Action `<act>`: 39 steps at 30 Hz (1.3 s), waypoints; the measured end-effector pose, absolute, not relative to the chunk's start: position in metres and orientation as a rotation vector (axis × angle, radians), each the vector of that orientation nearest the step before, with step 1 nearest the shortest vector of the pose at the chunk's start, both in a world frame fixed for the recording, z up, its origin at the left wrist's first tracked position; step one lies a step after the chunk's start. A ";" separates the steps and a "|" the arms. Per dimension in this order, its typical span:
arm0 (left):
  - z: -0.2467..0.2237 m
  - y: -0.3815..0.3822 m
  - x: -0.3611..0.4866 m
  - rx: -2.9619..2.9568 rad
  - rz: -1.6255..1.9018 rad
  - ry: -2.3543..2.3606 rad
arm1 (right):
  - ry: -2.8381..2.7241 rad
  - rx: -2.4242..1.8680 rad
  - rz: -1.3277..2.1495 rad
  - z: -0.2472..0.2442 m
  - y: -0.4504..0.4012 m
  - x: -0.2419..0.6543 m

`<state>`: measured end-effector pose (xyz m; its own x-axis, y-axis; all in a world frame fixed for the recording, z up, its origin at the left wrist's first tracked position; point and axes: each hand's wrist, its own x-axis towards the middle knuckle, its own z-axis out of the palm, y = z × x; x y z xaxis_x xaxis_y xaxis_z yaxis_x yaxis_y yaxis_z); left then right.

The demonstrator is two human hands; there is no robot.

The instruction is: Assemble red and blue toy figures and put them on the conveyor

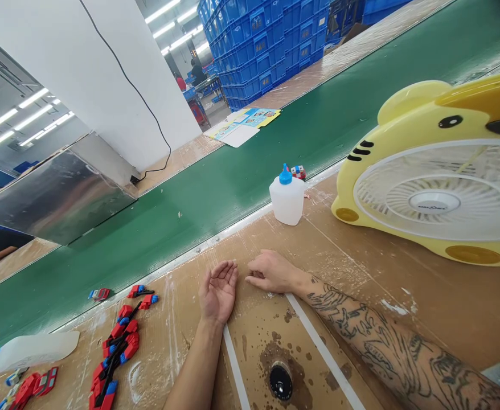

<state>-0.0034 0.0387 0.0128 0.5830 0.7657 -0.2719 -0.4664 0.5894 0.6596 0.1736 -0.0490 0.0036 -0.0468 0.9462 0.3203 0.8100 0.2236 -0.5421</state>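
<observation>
Your flat, smooth conveyor belt (207,199) is green. Your brown cardboard-like worktop (177,324) carries two straight white strips (324,351) and dark spots (261,376) around a round black fitting (281,382). Your right forearm (373,336) bears dark-lined tattoos. The clustered angular plastic pieces (131,345) you see are red, black and blue. Your squat translucent-white plastic bottle (288,202) has a blue cap (285,175). Your yellow animal-shaped plastic fan (433,199) shows orange-brown oval feet (474,254) and three black stripes (361,151).

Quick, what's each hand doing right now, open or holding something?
Left hand: open, palm up, holding nothing.
Right hand: loosely curled, palm hidden; can't tell whether it holds anything.
</observation>
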 end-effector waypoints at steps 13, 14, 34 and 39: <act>0.013 0.038 -0.004 0.542 0.756 0.576 | -1.872 -1.584 0.269 0.001 -0.048 0.174; 0.012 0.038 -0.004 0.544 0.745 0.565 | -1.870 -1.575 0.263 0.001 -0.048 0.174; 0.017 0.041 -0.006 0.425 0.576 0.409 | -1.772 -1.034 0.079 0.007 -0.053 0.167; 0.015 0.042 -0.007 0.448 0.558 0.387 | -1.761 -1.031 0.084 0.007 -0.053 0.167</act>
